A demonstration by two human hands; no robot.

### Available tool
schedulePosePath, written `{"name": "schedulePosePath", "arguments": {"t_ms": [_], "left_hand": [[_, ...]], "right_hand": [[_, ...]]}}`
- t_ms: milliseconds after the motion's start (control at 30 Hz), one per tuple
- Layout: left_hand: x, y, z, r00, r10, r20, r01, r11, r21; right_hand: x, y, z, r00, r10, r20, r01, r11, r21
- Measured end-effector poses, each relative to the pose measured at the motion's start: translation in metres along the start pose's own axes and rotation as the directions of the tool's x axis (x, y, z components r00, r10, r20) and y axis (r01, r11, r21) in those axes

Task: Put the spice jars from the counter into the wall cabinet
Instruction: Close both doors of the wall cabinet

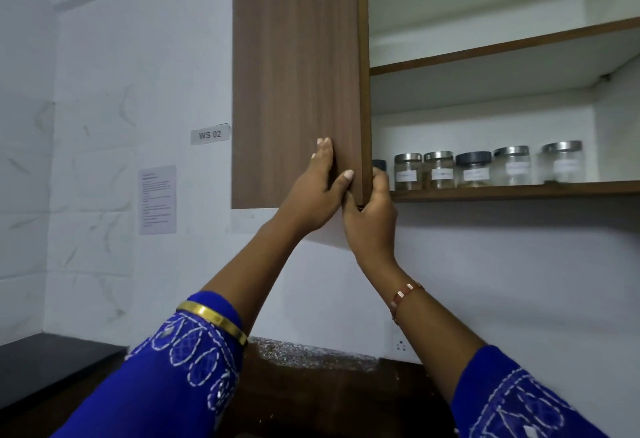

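The wall cabinet stands open, its brown wooden door (pixel 298 77) swung out to the left. My left hand (pixel 317 192) lies flat on the door's outer face near its lower right corner, fingers straight. My right hand (pixel 372 216) grips the door's free edge at the bottom, fingers curled behind it. On the cabinet's lower shelf (pixel 519 190) stands a row of several glass spice jars (pixel 473 169) with white labels; most have steel lids, some dark ones. The leftmost jar (pixel 379 165) is mostly hidden behind the door edge and my right hand.
The upper shelf (pixel 502 48) holds nothing visible. On the white tiled wall to the left hang a "WS 02" label (pixel 210 133) and a printed sheet (pixel 157 199). A dark counter (pixel 311 396) runs below, with a wall socket (pixel 401 346) above it.
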State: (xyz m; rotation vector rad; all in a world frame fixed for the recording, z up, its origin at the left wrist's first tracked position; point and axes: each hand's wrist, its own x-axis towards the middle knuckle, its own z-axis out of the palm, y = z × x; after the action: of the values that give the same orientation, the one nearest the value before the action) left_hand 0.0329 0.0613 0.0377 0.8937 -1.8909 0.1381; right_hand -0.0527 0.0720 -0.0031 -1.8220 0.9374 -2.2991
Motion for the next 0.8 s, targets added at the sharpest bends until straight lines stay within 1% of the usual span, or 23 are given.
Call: {"name": "schedulePosePath", "arguments": {"t_ms": [100, 200, 300, 367, 467, 567, 633, 733, 800], "left_hand": [[0.017, -0.008, 0.03, 1.0, 0.025, 0.018, -0.025, 0.999, 0.031], [0.031, -0.017, 0.056, 0.997, 0.079, 0.021, -0.081, 0.995, 0.065], [0.043, -0.03, 0.078, 0.99, 0.136, 0.037, -0.14, 0.974, 0.177], [0.051, -0.039, 0.092, 0.985, 0.169, 0.044, -0.175, 0.952, 0.25], [0.064, -0.05, 0.11, 0.98, 0.191, 0.048, -0.197, 0.938, 0.286], [0.074, -0.058, 0.127, 0.978, 0.201, 0.055, -0.208, 0.932, 0.298], [0.079, -0.062, 0.136, 0.978, 0.201, 0.064, -0.211, 0.928, 0.307], [0.087, -0.068, 0.148, 0.977, 0.196, 0.082, -0.212, 0.925, 0.317], [0.092, -0.071, 0.154, 0.977, 0.195, 0.091, -0.214, 0.921, 0.325]], "right_hand": [[0.016, 0.024, -0.016, 0.998, 0.04, -0.04, -0.043, 0.996, -0.074], [0.033, 0.049, -0.029, 0.998, 0.047, -0.039, -0.052, 0.985, -0.165], [0.051, 0.076, -0.033, 0.997, 0.04, -0.062, -0.058, 0.945, -0.322], [0.062, 0.091, -0.033, 0.995, 0.059, -0.083, -0.086, 0.922, -0.377], [0.073, 0.11, -0.035, 0.991, 0.06, -0.116, -0.106, 0.885, -0.453], [0.081, 0.126, -0.04, 0.991, -0.026, -0.129, -0.057, 0.799, -0.599], [0.087, 0.134, -0.043, 0.991, -0.056, -0.12, -0.04, 0.734, -0.678], [0.098, 0.145, -0.044, 0.993, -0.034, -0.11, -0.061, 0.657, -0.752], [0.104, 0.153, -0.042, 0.993, -0.013, -0.114, -0.081, 0.63, -0.772]]}}
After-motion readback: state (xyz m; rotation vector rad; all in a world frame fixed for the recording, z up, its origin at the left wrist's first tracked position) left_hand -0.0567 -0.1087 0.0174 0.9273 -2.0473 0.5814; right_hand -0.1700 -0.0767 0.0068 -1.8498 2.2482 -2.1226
